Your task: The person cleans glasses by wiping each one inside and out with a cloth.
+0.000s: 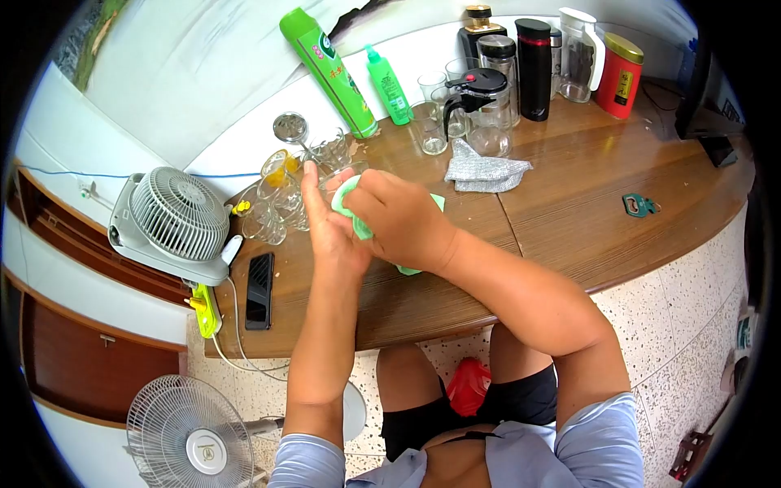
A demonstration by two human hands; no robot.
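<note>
Over the table my left hand is cupped, its thumb raised and its fingers partly hidden, around a folded light-green cloth. My right hand is closed on the same cloth and presses it towards the left palm. More green shows behind and below the right hand. Whether something else is inside the cloth is hidden. Beyond my left hand stands a group of clear glass cups, near a round metal-topped piece.
A grey cloth lies before a glass teapot. Behind are a black flask, a clear jug, a red tin and a green spray can. A phone and a fan sit left; keys lie right.
</note>
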